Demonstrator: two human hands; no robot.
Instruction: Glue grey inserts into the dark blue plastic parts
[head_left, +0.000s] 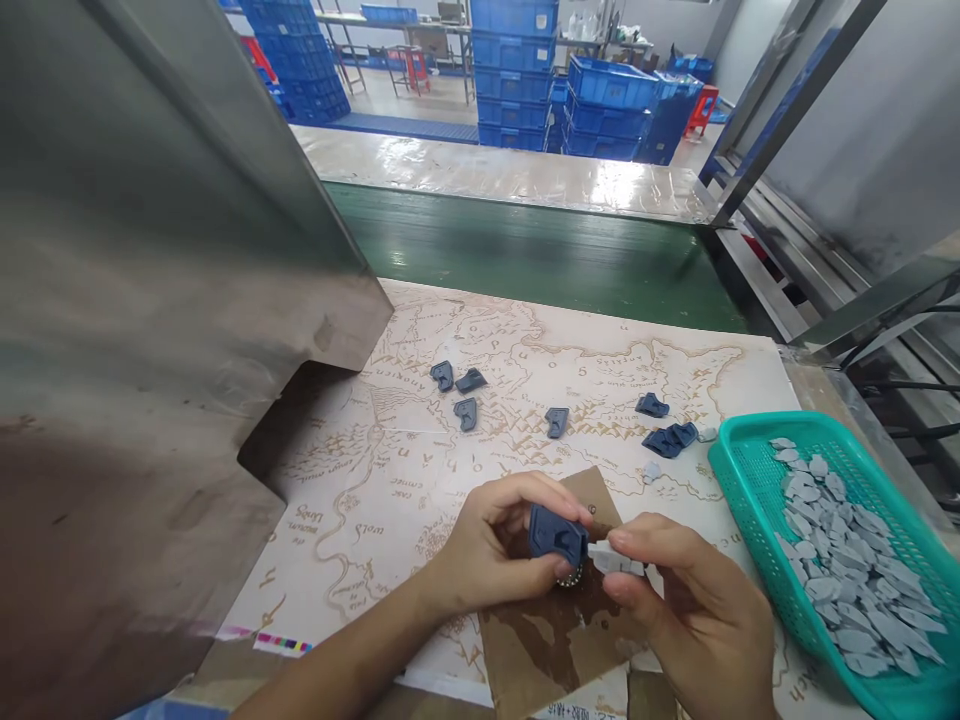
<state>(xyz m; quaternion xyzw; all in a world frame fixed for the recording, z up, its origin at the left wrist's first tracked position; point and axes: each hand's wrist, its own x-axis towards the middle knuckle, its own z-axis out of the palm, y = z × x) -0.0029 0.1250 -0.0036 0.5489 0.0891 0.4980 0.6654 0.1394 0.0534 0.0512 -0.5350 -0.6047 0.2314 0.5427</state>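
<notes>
My left hand point(502, 545) grips a dark blue plastic part point(556, 535) between thumb and fingers, over a brown cardboard piece point(555, 640). Pinched in my right hand point(690, 590) is a small light grey plastic piece point(615, 558), its tip right at the blue part's edge; I cannot tell whether it sits inside. Under the blue part a bit of something shiny and beaded point(571, 577) shows, mostly hidden by my left thumb. More blue parts lie farther back on the map-printed sheet, among them a single one point(556, 422) and a small cluster point(670, 440).
A green basket point(731, 480) with many grey pieces stands at the right. Behind the printed sheet point(420, 480) runs a green conveyor belt point(525, 245). A large metal panel point(150, 350) blocks the left side. Blue crates point(514, 80) are stacked beyond.
</notes>
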